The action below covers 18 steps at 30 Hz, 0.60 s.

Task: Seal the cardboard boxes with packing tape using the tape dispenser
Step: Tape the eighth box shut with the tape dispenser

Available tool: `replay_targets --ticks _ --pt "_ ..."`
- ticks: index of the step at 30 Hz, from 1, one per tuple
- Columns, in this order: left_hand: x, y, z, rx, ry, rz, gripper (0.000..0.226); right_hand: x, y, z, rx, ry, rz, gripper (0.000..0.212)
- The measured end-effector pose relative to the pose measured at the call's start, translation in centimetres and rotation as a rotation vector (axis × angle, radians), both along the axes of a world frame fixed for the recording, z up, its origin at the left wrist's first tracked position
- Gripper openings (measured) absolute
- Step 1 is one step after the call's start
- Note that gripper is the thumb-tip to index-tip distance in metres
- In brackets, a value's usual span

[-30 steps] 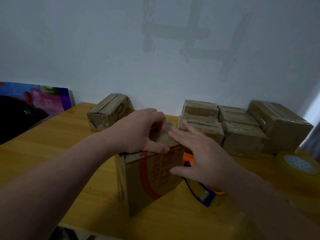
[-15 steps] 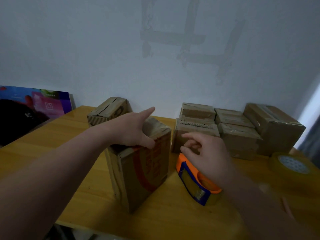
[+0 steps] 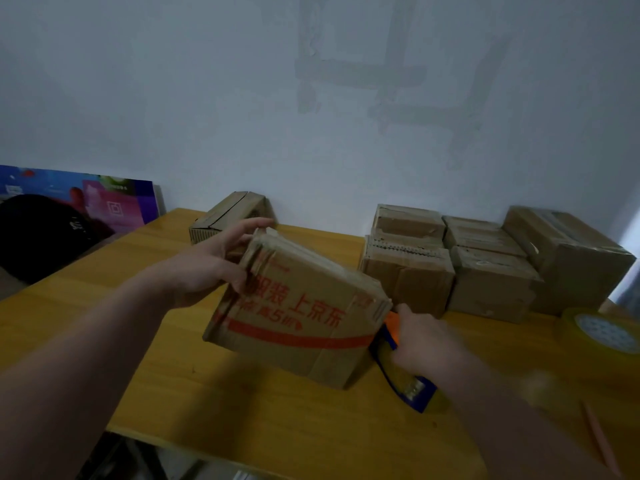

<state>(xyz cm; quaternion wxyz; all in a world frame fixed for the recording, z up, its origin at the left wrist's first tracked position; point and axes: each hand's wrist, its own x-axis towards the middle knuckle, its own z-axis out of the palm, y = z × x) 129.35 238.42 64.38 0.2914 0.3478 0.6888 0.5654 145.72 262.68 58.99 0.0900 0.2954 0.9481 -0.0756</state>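
Tipped over since half a second ago, the printed box [image 3: 298, 313] now leans with its red-lettered face toward the camera and its lower edge on the desk [image 3: 242, 410]. The left hand [image 3: 207, 268] grips the box's upper left end, thumb on the face and fingers behind. Just right of the box, the blurred right hand [image 3: 426, 344] curls over the orange-and-blue tape dispenser [image 3: 408, 389]. Behind the box to its right sit stacked boxes [image 3: 485, 271], and further right a tape roll [image 3: 602, 332].

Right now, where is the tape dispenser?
Head view, right of centre: the tape dispenser sits on the table under the right hand, right of the red-printed box.
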Motion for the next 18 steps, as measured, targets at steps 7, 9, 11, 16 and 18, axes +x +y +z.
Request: replay_targets --ticks 7,9,11,16,18 --pt "-1.3 0.1 -3.2 -0.195 0.268 0.167 0.078 0.7 -0.1 0.7 -0.060 0.012 0.022 0.066" --pt "-1.1 1.2 -3.5 -0.357 0.558 0.294 0.073 0.9 0.0 1.3 -0.094 0.128 0.030 0.058" --pt "0.2 2.6 -2.9 -0.534 0.826 0.381 0.069 1.0 0.0 1.9 -0.145 0.211 0.045 0.055" --pt "6.3 5.8 -0.6 -0.545 0.954 0.168 0.052 1.3 -0.3 3.2 -0.271 0.426 0.065 0.045" --pt "8.4 6.7 -0.6 -0.566 0.879 0.039 0.057 1.4 -0.2 3.5 -0.318 0.529 0.059 0.044"
